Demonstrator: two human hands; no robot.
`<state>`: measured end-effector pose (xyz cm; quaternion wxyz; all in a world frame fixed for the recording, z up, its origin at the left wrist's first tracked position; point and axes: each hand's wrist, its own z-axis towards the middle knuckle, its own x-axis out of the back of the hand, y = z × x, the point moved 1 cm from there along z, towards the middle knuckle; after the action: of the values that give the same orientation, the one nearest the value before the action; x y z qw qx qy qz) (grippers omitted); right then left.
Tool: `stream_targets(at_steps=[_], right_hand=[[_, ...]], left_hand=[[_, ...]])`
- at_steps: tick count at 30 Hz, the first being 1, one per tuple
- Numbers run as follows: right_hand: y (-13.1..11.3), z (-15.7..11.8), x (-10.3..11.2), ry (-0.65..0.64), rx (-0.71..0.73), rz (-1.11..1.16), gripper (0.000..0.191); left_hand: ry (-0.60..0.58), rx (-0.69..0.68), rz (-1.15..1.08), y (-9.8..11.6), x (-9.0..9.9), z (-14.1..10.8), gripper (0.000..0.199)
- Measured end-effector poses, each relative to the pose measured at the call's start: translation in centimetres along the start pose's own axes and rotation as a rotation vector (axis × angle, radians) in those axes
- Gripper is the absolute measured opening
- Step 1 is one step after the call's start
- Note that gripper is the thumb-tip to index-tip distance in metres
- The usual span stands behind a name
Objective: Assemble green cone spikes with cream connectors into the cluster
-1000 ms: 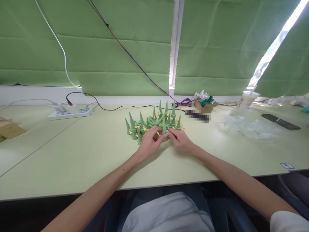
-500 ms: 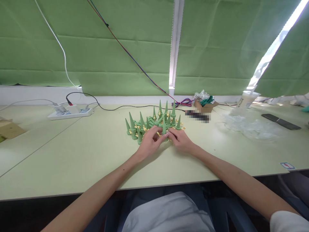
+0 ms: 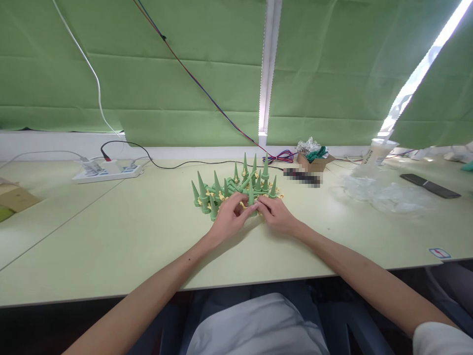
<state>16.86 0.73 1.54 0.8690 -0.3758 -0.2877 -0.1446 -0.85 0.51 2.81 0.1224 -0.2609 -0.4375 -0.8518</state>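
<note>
A green plant watering spike (image 3: 251, 194) stands point-up between my hands. My left hand (image 3: 229, 217) is closed round its lower part, with the thumb across the front. At the spike's right side my right hand (image 3: 278, 215) is closed in a pinch, and its fingertips meet the left thumb. What the right fingers hold is hidden. Just behind the hands stand several more green spikes (image 3: 202, 191), with small yellow valve pieces (image 3: 221, 195) among them. Green tube-like pieces (image 3: 232, 185) lie in a heap in the middle of this group.
A white power strip (image 3: 109, 171) lies at the back left, and a cardboard box (image 3: 20, 196) is at the left edge. Behind the spikes is a small open carton (image 3: 312, 163). A plastic cup (image 3: 379, 153), clear plastic bags (image 3: 395, 197) and a black flat object (image 3: 430, 186) are on the right.
</note>
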Motion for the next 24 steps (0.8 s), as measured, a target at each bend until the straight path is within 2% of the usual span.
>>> stream_targets(at_steps=[24], right_hand=[[0.00, 0.01, -0.04, -0.001, -0.013, 0.014, 0.033]], left_hand=[[0.002, 0.011, 0.018, -0.26, -0.20, 0.02, 0.033]])
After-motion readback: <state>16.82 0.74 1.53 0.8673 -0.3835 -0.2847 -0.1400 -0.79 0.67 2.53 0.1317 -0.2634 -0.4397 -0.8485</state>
